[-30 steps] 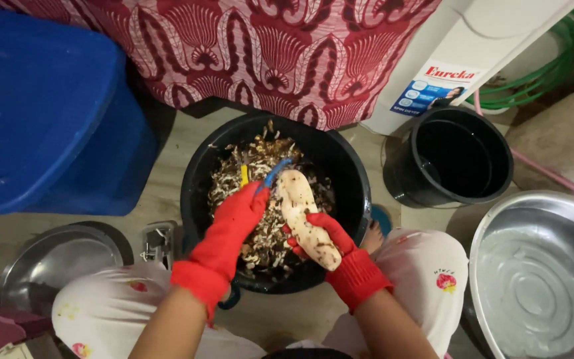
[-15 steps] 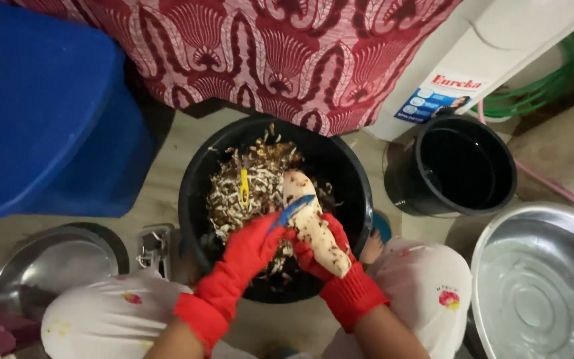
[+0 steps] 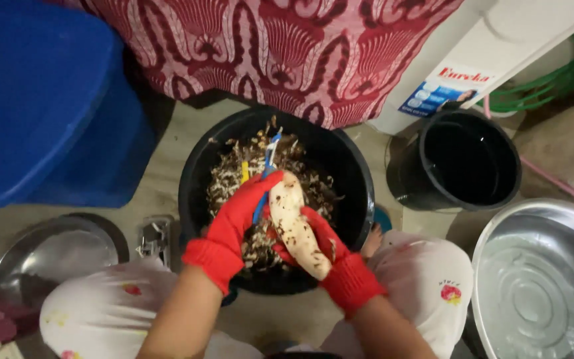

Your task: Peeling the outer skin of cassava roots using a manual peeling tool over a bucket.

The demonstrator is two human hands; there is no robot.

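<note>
I see the pale root (image 3: 297,226), probably cassava, lying from 11 to 5 o'clock, gripped by my right hand (image 3: 323,249); my left hand (image 3: 237,213) clasps the blue peeler (image 3: 265,169) at its 9 o'clock side.

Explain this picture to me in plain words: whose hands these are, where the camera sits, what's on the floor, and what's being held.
There is no machine here: a person wears a camera on the head, looking down at their own hands in red gloves. The left hand grips a blue-handled peeler. The right hand holds a pale, partly peeled root. Below them a black tub holds peelings. On the floor around it stand a black bucket, a metal basin of water, a metal bowl and a blue bin.
</note>
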